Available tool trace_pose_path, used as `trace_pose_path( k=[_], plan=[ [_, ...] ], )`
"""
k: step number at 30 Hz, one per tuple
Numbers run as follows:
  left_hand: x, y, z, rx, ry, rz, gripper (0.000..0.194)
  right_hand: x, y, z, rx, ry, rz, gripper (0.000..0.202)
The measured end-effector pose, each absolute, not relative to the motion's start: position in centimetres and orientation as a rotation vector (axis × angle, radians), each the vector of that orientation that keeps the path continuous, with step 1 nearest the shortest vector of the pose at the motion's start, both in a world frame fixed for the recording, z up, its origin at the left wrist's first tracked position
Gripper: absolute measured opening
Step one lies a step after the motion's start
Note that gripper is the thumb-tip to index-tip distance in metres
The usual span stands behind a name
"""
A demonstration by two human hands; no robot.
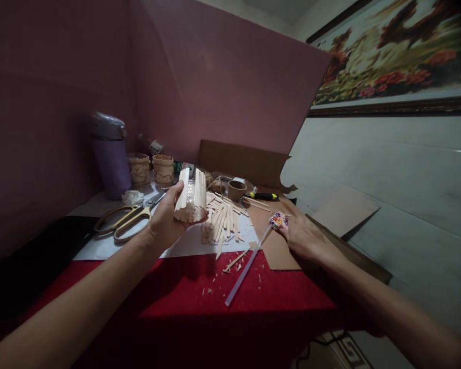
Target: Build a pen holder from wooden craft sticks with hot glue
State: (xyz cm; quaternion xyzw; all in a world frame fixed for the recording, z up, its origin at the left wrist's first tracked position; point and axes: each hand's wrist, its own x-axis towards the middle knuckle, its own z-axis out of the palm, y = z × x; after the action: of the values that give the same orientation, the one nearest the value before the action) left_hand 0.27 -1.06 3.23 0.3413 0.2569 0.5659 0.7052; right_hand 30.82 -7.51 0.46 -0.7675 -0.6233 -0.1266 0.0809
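Note:
My left hand [169, 207] is wrapped round a clear plastic cup [191, 201] with pale wooden craft sticks standing side by side along part of its wall. Bare see-through plastic shows between the sticks. Over the cardboard at the right, my right hand [297, 234] is closed on a flower-patterned glue gun [278, 220], its far parts partly hidden by the fingers. A long translucent glue stick [244, 274] trails out of it toward the table's front. Between the hands lies a loose pile of craft sticks [225, 218] on white paper.
Gold-handled scissors [125, 223] lie left, before a purple bottle [112, 164] and two decorated cups [163, 171]. Behind the pile stand a small brown pot [237, 190] and a black-and-yellow cutter [264, 196]. Cardboard [278, 253] covers the right; wood scraps litter the red cloth [169, 287].

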Motion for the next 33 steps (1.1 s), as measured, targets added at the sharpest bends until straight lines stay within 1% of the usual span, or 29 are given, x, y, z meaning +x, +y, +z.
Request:
trace_pose_path(
  k=[2,3,4,6,9,11,13,15,18,22,25,27,30,31,33],
  plan=[
    [0.4,-1.1,3.4,0.763,0.573,1.261,0.032,29.5,-7.4,1.5,-2.367,-1.850,-0.567,0.024],
    [0.4,-1.2,3.4,0.761,0.579,1.258,0.031,28.6,-7.2,2.1,-2.352,-1.866,-0.652,0.024],
    [0.5,-1.2,3.5,0.756,0.588,1.253,0.031,27.6,-6.8,2.6,-2.249,-1.921,-0.693,0.024],
    [0.6,-1.2,3.6,0.736,0.610,1.247,0.030,25.6,-5.7,3.1,-1.945,-2.093,-0.543,0.024],
    [0.7,-1.3,3.6,0.724,0.629,1.238,0.030,22.5,-3.0,2.6,-1.625,-2.331,-0.280,0.023],
    [0.7,-1.2,3.5,0.728,0.632,1.244,0.030,21.0,-1.1,2.0,-1.378,-2.543,-0.205,0.018],
    [0.6,-1.2,3.4,0.724,0.629,1.254,0.029,20.0,0.5,1.4,-1.220,-2.713,-0.169,0.020],
    [0.5,-1.1,3.3,0.711,0.622,1.257,0.027,19.5,1.4,1.1,-1.171,-2.806,-0.214,0.018],
    [0.5,-1.0,3.2,0.700,0.601,1.251,0.026,19.1,2.0,1.1,-1.189,-2.870,-0.367,0.014],
    [0.5,-1.1,3.3,0.674,0.561,1.219,0.029,19.0,2.0,1.4,-1.216,-2.930,-0.520,0.019],
    [0.5,-1.3,3.4,0.669,0.536,1.201,0.030,19.6,1.7,1.6,-1.207,-2.850,-0.539,0.021],
    [0.5,-1.3,3.4,0.672,0.558,1.215,0.029,20.2,1.2,1.9,-1.210,-2.688,-0.447,0.020],
    [0.6,-1.3,3.2,0.675,0.600,1.214,0.027,20.7,-0.4,3.3,-1.169,-2.221,-0.107,0.011],
    [0.6,-1.3,3.2,0.677,0.602,1.196,0.027,20.6,-1.1,4.0,-1.132,-2.041,0.049,0.018],
    [0.6,-1.3,3.0,0.691,0.601,1.151,0.029,19.9,-2.6,5.6,-1.053,-1.714,0.366,0.049]
  ],
)
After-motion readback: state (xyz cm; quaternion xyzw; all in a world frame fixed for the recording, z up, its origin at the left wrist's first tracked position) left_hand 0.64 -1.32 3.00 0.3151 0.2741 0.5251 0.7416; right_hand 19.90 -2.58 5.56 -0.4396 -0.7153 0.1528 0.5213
